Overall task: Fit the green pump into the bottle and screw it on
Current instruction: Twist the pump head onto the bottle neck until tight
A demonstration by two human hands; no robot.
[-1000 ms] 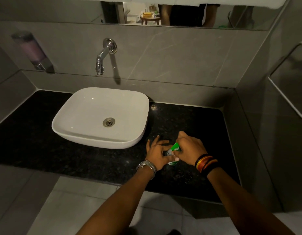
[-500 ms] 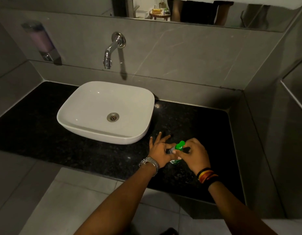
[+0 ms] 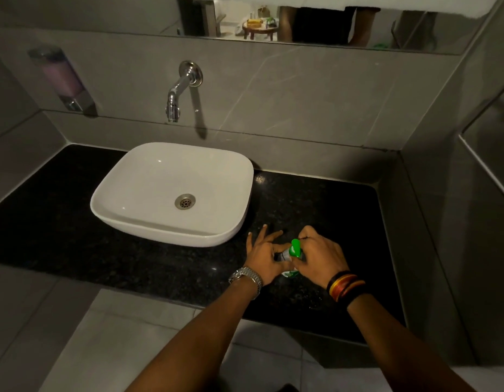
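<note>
Pump (image 3: 295, 247) seated in bottle (image 3: 288, 260), screwing underway on worktop (image 3: 315, 205).
Left hand (image 3: 263, 257) grips the bottle, right hand (image 3: 318, 257) pinches the pump collar; tightness unclear, twisting likely left.

One white rounded-square ceramic basin (image 3: 171, 193), one chrome wall tap (image 3: 180, 91), one wall-mounted pink soap dispenser (image 3: 61, 77), far left. One black speckled stone table (image 3: 61, 236). Near right: two bare hands, left hand (image 3: 263, 257) and right hand (image 3: 320, 258), one green plastic pump (image 3: 296, 248), one small bottle (image 3: 284, 254). One silver metal wristwatch (image 3: 246, 277).

Glossy green plastic pump (image 3: 295, 248), polished speckled stone counter (image 3: 75, 236), glazed white basin (image 3: 149, 222), chrome tap (image 3: 177, 94).
</note>
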